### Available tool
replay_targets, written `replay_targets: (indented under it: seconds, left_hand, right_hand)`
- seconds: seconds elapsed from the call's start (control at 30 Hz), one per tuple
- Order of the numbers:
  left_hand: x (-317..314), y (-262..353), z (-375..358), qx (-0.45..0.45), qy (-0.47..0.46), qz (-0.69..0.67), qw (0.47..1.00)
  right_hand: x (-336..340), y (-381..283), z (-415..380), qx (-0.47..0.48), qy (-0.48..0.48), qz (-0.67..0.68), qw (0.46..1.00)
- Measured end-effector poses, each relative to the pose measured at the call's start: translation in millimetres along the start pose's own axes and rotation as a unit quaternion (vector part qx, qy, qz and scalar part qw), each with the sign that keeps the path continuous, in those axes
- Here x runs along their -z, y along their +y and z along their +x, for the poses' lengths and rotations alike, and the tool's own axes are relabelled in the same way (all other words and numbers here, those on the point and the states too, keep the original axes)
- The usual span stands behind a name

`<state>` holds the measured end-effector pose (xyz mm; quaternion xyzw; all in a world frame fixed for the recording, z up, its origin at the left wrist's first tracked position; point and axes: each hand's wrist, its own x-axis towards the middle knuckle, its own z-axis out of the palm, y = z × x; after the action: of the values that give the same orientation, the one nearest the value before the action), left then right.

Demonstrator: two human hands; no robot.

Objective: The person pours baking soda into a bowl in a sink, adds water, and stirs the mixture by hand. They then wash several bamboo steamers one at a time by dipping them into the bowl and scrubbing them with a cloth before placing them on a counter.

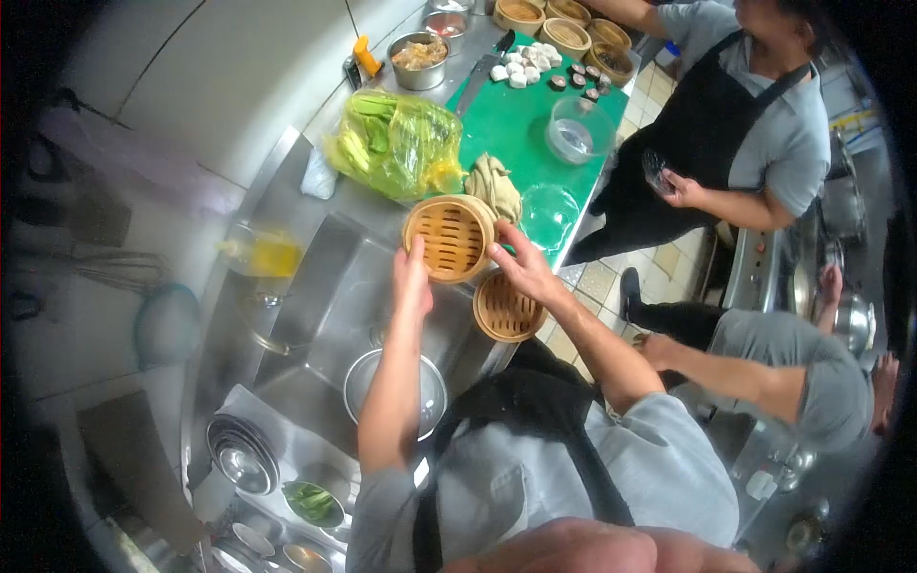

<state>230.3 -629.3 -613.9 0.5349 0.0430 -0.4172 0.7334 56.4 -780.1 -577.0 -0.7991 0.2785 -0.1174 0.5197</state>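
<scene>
A round bamboo steamer basket (447, 239) with a slotted base is held up over the sink's far edge, its slats facing me. My left hand (413, 279) grips its lower left rim, thumb on the front. On the right side of the same basket, my right hand (525, 267) has its thumb and fingers at the rim. Below my right wrist sits a second slotted bamboo steamer basket (508, 307) at the sink's right edge. A crumpled beige cloth (494, 187) lies just behind the held basket, beside a yellow plastic bag of leafy greens (396, 143).
On the green cutting board (506, 119) are white pieces, dark rolls, a knife (482, 76) and a clear bowl (571, 138). More bamboo steamers (565, 36) stand behind. A metal bowl (394, 392) is in the sink. Two co-workers (764, 124) are at the right.
</scene>
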Motion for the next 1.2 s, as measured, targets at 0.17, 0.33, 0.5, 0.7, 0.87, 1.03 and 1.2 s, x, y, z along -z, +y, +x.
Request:
replay_targets:
  seconds: [0.17, 0.33, 0.5, 0.7, 0.87, 1.03, 1.2]
  left_hand:
    - [21, 0, -31, 0.0, 0.047, 0.116, 0.992]
    - [18, 2, -52, 0.014, 0.066, 0.134, 0.989]
    - [-7, 14, -56, -0.038, 0.047, 0.092, 0.994]
    - [8, -10, -43, -0.011, 0.063, -0.033, 0.997]
    - [11, -25, -51, -0.026, 0.017, -0.096, 0.995]
    - [9, -18, -61, -0.005, 0.025, -0.096, 0.995]
    - [17, -13, -71, 0.005, 0.037, -0.063, 0.997]
  right_hand:
    - [-5, -3, -1, -0.006, -0.05, 0.031, 0.998]
    - [-12, 5, -2, -0.033, -0.091, 0.033, 0.995]
    - [-12, 8, -4, -0.039, -0.075, 0.083, 0.993]
    - [-6, -12, -15, -0.056, -0.052, 0.108, 0.991]
    - [20, 0, -40, 0.003, 0.033, 0.09, 0.995]
    - [49, 19, -75, -0.026, 0.094, 0.151, 0.984]
    - [53, 45, -93, -0.072, 0.131, 0.18, 0.972]
